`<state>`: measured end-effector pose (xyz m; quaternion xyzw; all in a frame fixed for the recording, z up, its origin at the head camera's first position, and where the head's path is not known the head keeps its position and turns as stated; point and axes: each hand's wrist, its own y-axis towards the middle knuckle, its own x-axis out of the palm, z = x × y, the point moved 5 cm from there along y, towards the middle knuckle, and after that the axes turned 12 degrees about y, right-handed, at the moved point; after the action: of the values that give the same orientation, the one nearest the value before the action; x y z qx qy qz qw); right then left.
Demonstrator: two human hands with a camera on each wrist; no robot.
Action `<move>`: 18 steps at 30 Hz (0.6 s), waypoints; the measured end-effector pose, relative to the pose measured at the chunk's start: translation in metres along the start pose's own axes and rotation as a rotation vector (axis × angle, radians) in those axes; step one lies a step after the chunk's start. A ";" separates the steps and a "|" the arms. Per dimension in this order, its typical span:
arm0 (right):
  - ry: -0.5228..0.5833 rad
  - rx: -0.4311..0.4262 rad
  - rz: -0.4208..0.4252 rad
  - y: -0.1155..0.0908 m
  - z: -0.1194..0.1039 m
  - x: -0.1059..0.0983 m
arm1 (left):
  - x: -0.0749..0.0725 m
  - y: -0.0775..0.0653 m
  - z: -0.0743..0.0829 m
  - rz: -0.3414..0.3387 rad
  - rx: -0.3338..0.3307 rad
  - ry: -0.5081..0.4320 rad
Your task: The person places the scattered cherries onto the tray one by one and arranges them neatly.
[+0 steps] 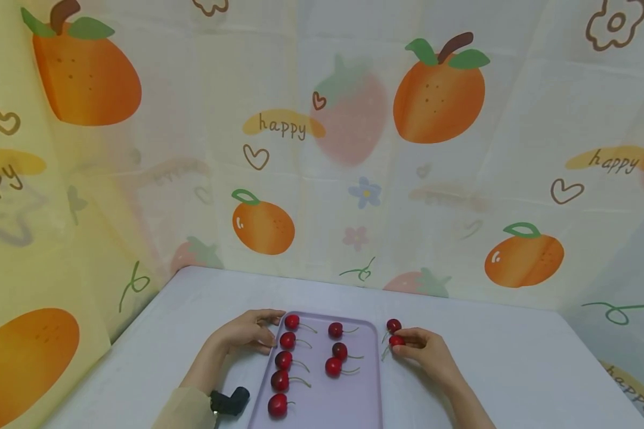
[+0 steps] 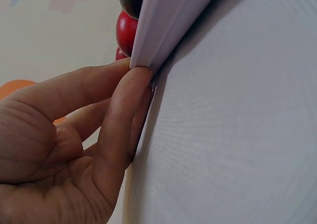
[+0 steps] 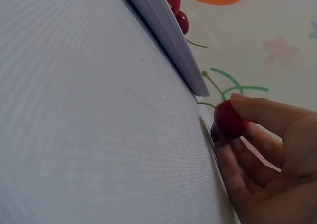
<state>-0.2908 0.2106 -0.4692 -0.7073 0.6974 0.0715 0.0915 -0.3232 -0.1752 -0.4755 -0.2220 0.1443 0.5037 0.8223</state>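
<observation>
A lilac tray (image 1: 354, 393) lies on the table with several red cherries on it. Down its left side runs a column of stemmed cherries (image 1: 283, 360); a shorter group (image 1: 339, 351) sits right of the middle. My left hand (image 1: 249, 331) is at the tray's far left corner, fingertips gripping its raised rim (image 2: 153, 30). Beyond the tray's right edge, my right hand (image 1: 426, 351) pinches a cherry (image 3: 230, 120) between thumb and fingers, its thin green stem pointing toward the tray. Another, darker cherry (image 1: 393, 325) is just behind it, partly hidden by the held one in the right wrist view.
A black device (image 1: 231, 401) is on my left wrist, by the sleeve (image 1: 185, 410). The white table (image 1: 494, 357) extends on both sides of the tray. Behind it hangs a fruit-printed cloth (image 1: 311, 179), which also covers the left and right sides.
</observation>
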 end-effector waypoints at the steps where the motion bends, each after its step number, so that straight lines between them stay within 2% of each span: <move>1: 0.006 0.001 0.002 0.000 0.000 0.000 | 0.000 0.000 0.000 0.001 -0.001 -0.001; 11: 0.133 0.045 -0.015 -0.001 0.001 -0.002 | 0.000 0.000 0.000 -0.005 0.010 -0.016; 18: 0.142 0.096 0.018 -0.001 0.003 -0.002 | 0.000 0.000 0.000 -0.004 0.006 -0.011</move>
<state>-0.2902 0.2132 -0.4720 -0.6990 0.7111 -0.0117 0.0751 -0.3229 -0.1752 -0.4754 -0.2171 0.1407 0.5031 0.8246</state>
